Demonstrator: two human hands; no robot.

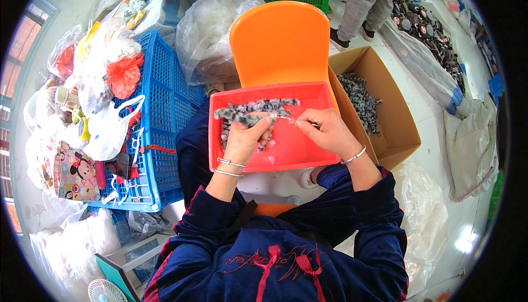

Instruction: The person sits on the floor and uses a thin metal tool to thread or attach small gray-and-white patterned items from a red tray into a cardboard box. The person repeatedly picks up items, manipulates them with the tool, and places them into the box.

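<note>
My left hand (250, 137) is closed round a strip of grey-and-black fluffy plush (254, 118) above a red plastic tray (302, 159). From the right, my right hand (329, 129) grips a slim silvery metal tool (286, 118), its tip meeting the end of the plush by my left fingertips. Loop-like handles seem to show at the right fingers; whether it is forceps or scissors I cannot tell. More plush strips (275, 104) lie in the tray beyond and beneath my left hand.
An orange chair (280, 38) stands behind the tray. At right, a cardboard box (399, 120) holds a heap of similar plush pieces (360, 101). Blue crates (170, 164) with bags piled on top flank my left side. Another person's legs (366, 5) are at the far right.
</note>
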